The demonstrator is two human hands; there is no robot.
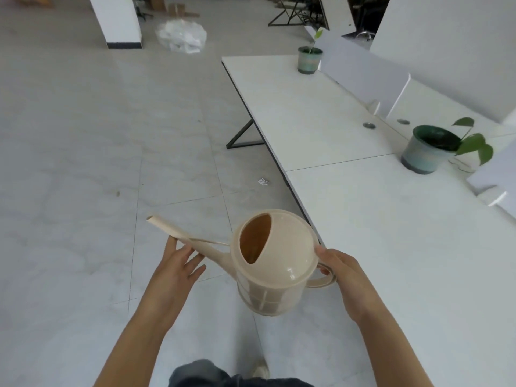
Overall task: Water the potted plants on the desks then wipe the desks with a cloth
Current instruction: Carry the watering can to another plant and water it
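Note:
A beige plastic watering can (pixel 276 263) hangs in front of me over the floor, its long spout pointing left. My right hand (pixel 339 270) grips its handle on the right side. My left hand (pixel 176 265) is under the spout with fingers spread, touching it from below. On the white desk (pixel 377 219) at the right stands a blue-green pot with a leafy plant (pixel 428 149). A second potted plant (pixel 309 59) with a thin stem sits at the desk's far end. No cloth is in view.
White partition panels (pixel 363 76) run along the back of the desk. The desk's dark metal leg (pixel 243 135) angles onto the tiled floor. A clear plastic bag (pixel 183 36) and a white pillar (pixel 120 20) stand farther back. A scrap of paper (pixel 262 181) lies near the desk.

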